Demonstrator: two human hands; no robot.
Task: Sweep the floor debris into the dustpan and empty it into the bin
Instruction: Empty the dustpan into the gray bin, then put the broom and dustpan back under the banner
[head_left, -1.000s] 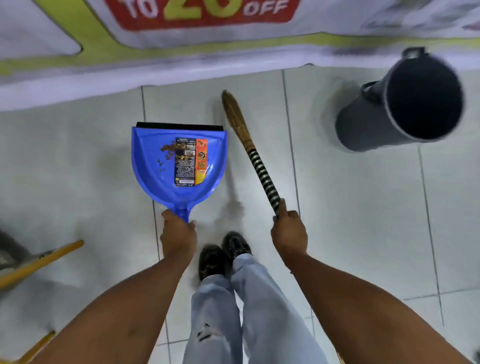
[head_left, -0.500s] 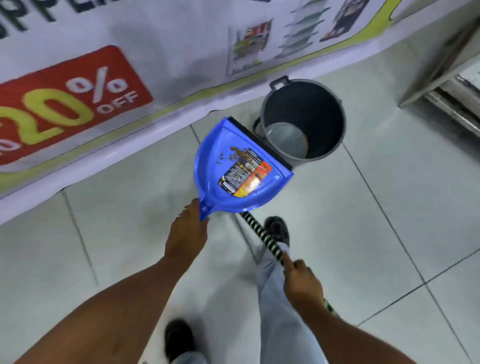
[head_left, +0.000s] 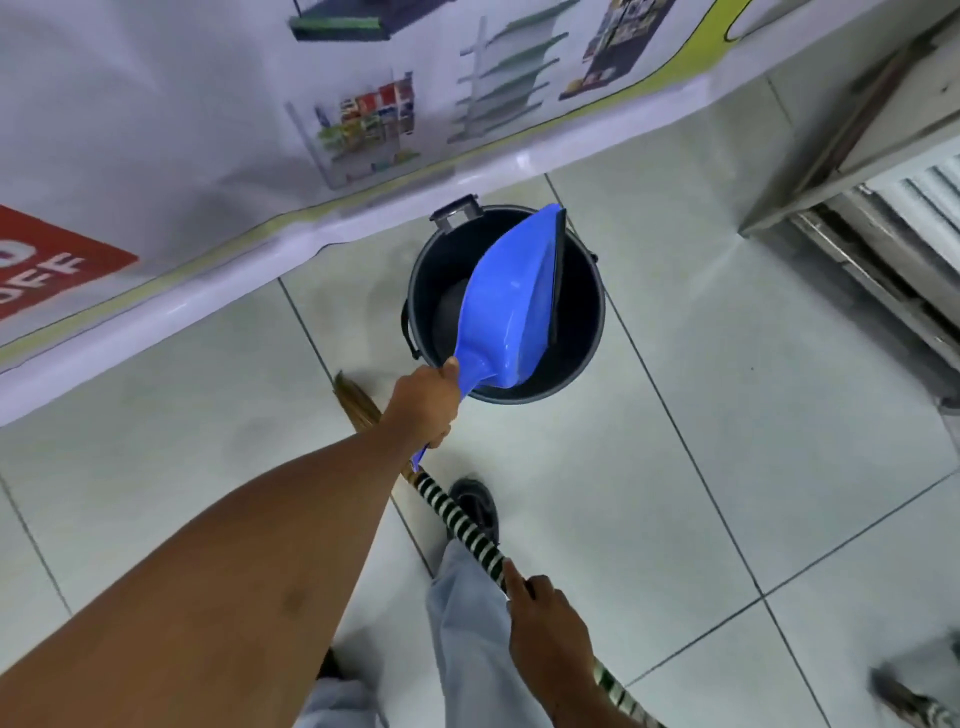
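Note:
My left hand (head_left: 423, 408) grips the handle of the blue dustpan (head_left: 506, 306). The pan is turned on its side over the mouth of the dark round bin (head_left: 582, 358), its black lip edge inside the rim and its back facing me. The debris is hidden from me. My right hand (head_left: 545, 629) holds the striped black-and-white handle of the straw broom (head_left: 465, 525), low near my leg. The bristle end (head_left: 353, 400) rests on the tiles left of the bin, partly behind my left wrist.
A printed banner (head_left: 260, 130) hangs along the wall just behind the bin. A metal shutter frame (head_left: 883, 249) stands at the right. White floor tiles (head_left: 727, 441) spread right of the bin. My shoe (head_left: 475, 506) is close to the broom.
I have stepped up to the bin. My left hand lifted the dustpan from the floor, carried it over the bin and tipped it sideways. The broom stayed in my right hand.

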